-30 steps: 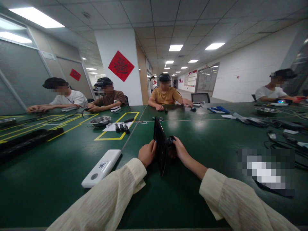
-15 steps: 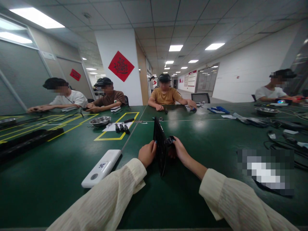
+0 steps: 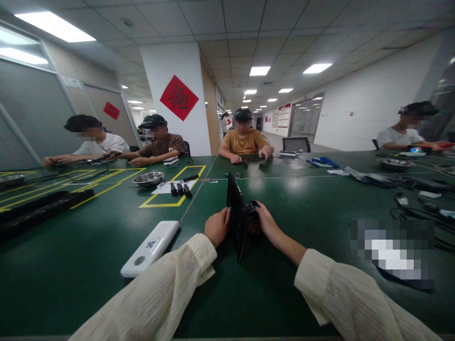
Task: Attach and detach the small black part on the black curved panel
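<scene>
A thin black panel (image 3: 235, 208) stands on its edge on the green table (image 3: 106, 246), seen almost edge-on in front of me. My left hand (image 3: 217, 226) is curled against its left face, fingertips on its rim. My right hand (image 3: 266, 221) is closed on its right side, fingers around a small black part (image 3: 251, 207) that sits against the panel. Cream sleeves cover both my forearms.
A white power bank (image 3: 151, 247) lies left of my arm. Farther off are a steel bowl (image 3: 148, 178), small black parts (image 3: 179, 189) in a yellow-taped square, a long black bar (image 3: 42, 210) at left, cables (image 3: 423, 206) at right. Several people sit around the table.
My hands and the panel have stayed put. The person in the yellow shirt across the table has drawn a hand back toward their body.
</scene>
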{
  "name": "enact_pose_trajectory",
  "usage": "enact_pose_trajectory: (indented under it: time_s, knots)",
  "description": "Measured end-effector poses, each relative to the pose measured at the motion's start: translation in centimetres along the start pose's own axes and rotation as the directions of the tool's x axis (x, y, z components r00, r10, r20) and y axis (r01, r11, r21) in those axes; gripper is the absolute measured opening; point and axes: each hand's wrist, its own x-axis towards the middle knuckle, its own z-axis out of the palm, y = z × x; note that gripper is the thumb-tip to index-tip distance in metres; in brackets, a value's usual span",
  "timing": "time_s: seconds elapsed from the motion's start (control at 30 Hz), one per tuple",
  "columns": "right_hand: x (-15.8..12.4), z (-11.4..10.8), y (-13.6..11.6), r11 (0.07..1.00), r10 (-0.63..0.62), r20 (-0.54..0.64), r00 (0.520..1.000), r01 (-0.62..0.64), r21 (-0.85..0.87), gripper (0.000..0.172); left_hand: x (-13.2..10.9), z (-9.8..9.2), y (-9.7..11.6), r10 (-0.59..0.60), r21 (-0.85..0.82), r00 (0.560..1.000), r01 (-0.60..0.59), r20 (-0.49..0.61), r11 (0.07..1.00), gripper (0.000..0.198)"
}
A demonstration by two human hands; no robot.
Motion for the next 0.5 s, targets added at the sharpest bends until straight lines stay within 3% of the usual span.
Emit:
enact_pose_trajectory:
  time_s: [0.2, 0.5]
  knots:
    - [0.02, -0.09, 0.15, 1.000, -0.026, 0.015, 1.000, 0.026, 0.008, 0.048, 0.05, -0.11, -0.04, -0.013, -0.084, 1.000, 0.014, 0.020, 0.996, 0.047]
    - [-0.11, -0.11, -0.09, 1.000, -0.017, 0.013, 1.000, 0.017, 0.000, 0.047, -0.09, -0.21, 0.12, -0.039, -0.053, 0.999, 0.041, 0.027, 0.998, 0.048]
